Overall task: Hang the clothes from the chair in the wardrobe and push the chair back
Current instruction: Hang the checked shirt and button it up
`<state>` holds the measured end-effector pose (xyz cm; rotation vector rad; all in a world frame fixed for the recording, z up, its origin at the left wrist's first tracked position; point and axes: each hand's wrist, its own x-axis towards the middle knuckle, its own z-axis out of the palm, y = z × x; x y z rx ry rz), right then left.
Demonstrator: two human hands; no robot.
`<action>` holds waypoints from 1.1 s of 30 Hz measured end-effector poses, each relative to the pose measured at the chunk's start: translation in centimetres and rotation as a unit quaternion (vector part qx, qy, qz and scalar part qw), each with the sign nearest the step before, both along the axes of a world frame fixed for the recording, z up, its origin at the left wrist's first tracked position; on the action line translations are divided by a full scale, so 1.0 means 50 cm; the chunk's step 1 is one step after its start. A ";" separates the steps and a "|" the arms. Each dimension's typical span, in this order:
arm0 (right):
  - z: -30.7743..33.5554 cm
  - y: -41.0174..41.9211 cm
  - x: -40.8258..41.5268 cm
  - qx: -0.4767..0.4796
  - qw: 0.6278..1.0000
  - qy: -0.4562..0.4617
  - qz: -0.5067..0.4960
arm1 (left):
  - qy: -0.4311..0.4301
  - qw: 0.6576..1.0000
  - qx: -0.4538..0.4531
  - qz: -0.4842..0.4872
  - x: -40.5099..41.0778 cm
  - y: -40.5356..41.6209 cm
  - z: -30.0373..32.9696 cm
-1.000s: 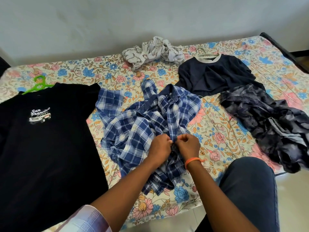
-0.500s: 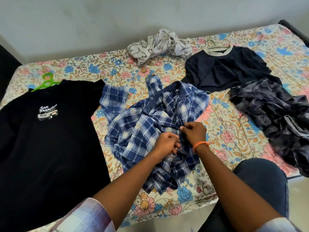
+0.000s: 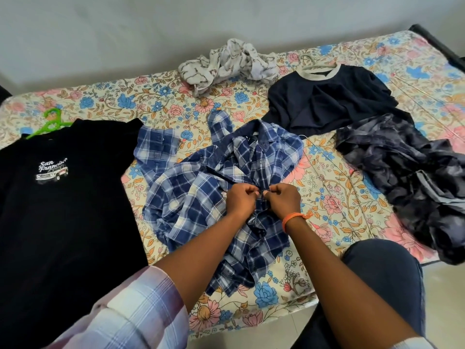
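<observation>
A crumpled blue plaid shirt point(image 3: 191, 182) lies in the middle of the floral bed sheet point(image 3: 334, 202). My left hand point(image 3: 240, 199) and my right hand point(image 3: 283, 197) sit side by side on its front, each pinching the fabric at the placket. A black T-shirt point(image 3: 63, 210) with white print lies flat at the left on a green hanger point(image 3: 50, 122). At the back right a navy T-shirt point(image 3: 327, 102) rests on a pale hanger point(image 3: 312, 62). A dark mottled garment point(image 3: 407, 172) is heaped at the right. No chair or wardrobe is in view.
A white patterned cloth point(image 3: 226, 64) is bunched near the wall at the back. The bed's dark frame point(image 3: 437, 44) shows at the far right corner. My knee in dark trousers point(image 3: 385, 278) is beside the bed's front edge, over pale floor tiles.
Both hands stay on the plaid shirt's front; my right hand has come back level with my left, fingertips meeting again. The view shifted slightly.
</observation>
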<state>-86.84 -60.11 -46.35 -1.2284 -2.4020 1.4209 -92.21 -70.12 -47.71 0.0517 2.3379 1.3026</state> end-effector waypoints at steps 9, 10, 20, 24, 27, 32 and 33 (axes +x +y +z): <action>0.002 -0.017 -0.004 0.128 0.990 0.016 0.059 | -0.079 0.994 0.062 0.036 -0.011 0.002 0.010; 0.004 -0.020 -0.005 0.136 0.988 0.020 0.063 | -0.084 0.993 0.073 0.038 -0.011 0.000 0.013; 0.015 -0.033 -0.001 0.162 0.984 0.039 0.057 | -0.086 0.990 0.112 0.005 -0.010 -0.025 0.026; 0.021 -0.038 0.000 0.160 0.985 0.042 0.044 | -0.072 0.992 0.102 0.010 -0.008 -0.022 0.029; 0.022 -0.047 0.002 0.161 0.985 0.041 0.051 | -0.075 0.991 0.105 0.032 -0.009 -0.017 0.028; 0.018 -0.054 0.002 0.155 0.985 0.062 0.037 | -0.121 0.983 0.131 0.040 -0.009 -0.017 0.028; 0.018 -0.053 0.002 0.154 0.985 0.067 0.034 | -0.130 0.981 0.137 0.043 -0.010 -0.017 0.030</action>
